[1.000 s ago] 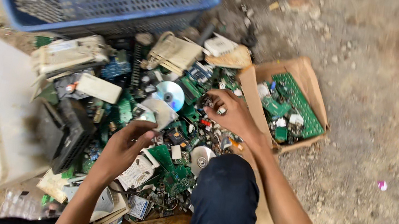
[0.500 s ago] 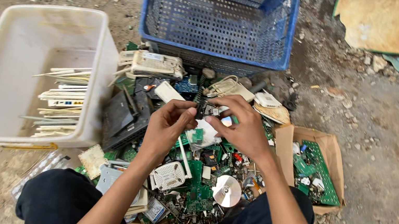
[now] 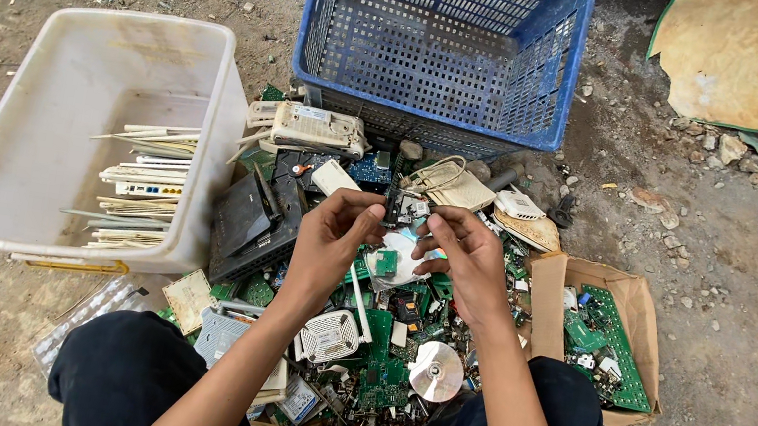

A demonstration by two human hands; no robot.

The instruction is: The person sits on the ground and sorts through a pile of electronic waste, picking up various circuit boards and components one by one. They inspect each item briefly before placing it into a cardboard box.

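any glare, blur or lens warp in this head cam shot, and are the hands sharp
Head view: soft, even daylight with no hard shadows; both the left hand and right hand look sharp, as does the small circuit board they pinch; the shiny disc catches a bright glint; the blue crate flares outward, a wide-angle stretch.

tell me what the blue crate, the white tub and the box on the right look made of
Blue crate: moulded plastic, judging by its perforated lattice walls. White tub: plastic too, with smooth, faintly translucent, scuffed sides. Box: brown corrugated cardboard, matte, with flaps bent and torn.
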